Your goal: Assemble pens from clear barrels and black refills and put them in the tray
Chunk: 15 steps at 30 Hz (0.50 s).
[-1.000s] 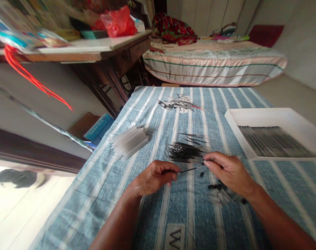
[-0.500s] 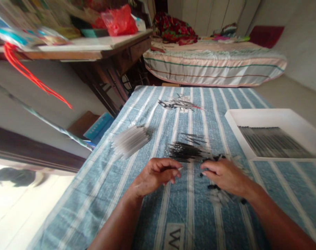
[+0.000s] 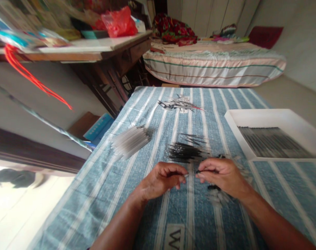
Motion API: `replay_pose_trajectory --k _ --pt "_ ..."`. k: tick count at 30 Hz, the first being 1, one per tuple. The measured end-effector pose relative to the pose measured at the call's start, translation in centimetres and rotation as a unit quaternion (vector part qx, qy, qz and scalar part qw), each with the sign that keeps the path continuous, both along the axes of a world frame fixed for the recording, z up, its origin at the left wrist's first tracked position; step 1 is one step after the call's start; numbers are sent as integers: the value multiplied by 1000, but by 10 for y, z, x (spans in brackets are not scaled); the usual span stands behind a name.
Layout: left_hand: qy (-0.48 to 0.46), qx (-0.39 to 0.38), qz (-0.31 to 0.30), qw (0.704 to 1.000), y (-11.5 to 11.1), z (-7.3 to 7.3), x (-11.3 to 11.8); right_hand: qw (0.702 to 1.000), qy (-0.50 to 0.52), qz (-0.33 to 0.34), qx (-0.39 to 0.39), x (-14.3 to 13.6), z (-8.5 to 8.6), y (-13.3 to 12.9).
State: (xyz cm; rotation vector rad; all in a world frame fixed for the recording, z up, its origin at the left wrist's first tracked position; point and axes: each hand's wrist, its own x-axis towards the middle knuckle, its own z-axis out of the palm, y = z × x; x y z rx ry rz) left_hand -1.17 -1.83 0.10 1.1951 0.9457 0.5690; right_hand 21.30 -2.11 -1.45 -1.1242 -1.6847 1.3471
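My left hand (image 3: 164, 178) pinches a small whitish piece (image 3: 186, 175) between thumb and fingertips, its exact kind too small to tell. Facing it, a short distance apart, my right hand (image 3: 223, 175) has thumb and fingers closed on a small black piece (image 3: 198, 171). Just beyond both hands lies a pile of thin black sticks (image 3: 185, 151) that look like pen refills. Under and beside the right hand are scattered small clear pieces (image 3: 218, 197) and small black pieces (image 3: 213, 187), partly hidden by it. A stack of translucent tubes (image 3: 131, 140) rests farther left.
A white open box (image 3: 262, 113) at the right holds a row of dark slender sticks (image 3: 275, 142). Mixed thin pieces (image 3: 180, 103) lie near the far edge of the striped cloth (image 3: 108, 194). Behind are a wooden desk (image 3: 126, 45) and a bed (image 3: 215, 66).
My right hand has lifted from the small loose parts and come left, now with a black piece in its fingertips. My left hand has shifted slightly right, so the hands are closer.
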Motion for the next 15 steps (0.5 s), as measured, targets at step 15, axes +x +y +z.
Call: replay_pose_trajectory --k 15 --pt "-26 9 -26 999 -2 3 8 996 -22 30 75 -15 3 -8"
